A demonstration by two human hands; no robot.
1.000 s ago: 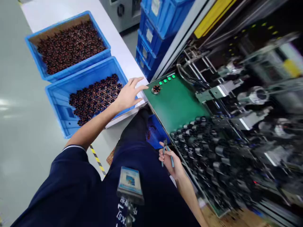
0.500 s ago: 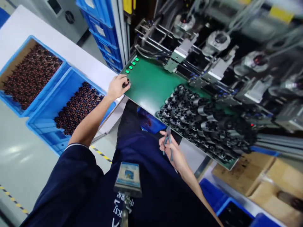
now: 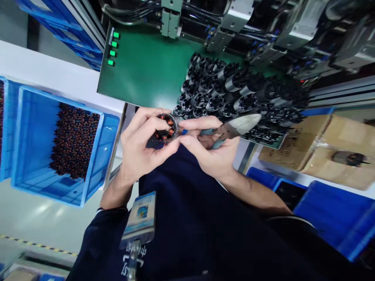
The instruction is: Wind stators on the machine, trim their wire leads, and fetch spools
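Between my hands is a motor stator (image 3: 165, 130), a round part with copper windings showing at its open end. My left hand (image 3: 143, 142) is closed around it, thumb below and fingers above. The fingertips of my right hand (image 3: 209, 150) touch its right side. Held in that same right hand are cutting pliers (image 3: 231, 130) with grey-blue handles, their jaws pointing right, away from the stator. Both hands are in front of the green work surface (image 3: 146, 66). Rows of similar black and silver motor parts (image 3: 215, 97) stand upright on its right portion.
Wound copper parts (image 3: 76, 140) fill part of a blue bin (image 3: 32, 148) at the left. Machine fixtures (image 3: 234, 19) line the back, and green buttons (image 3: 113, 53) sit at the board's left corner. Cardboard boxes (image 3: 281, 146) and blue bins (image 3: 334, 210) lie to the right.
My left hand has moved from the board's left edge to the middle with the stator. My right hand has come up to meet it, the pliers turned to point right. The view has shifted.
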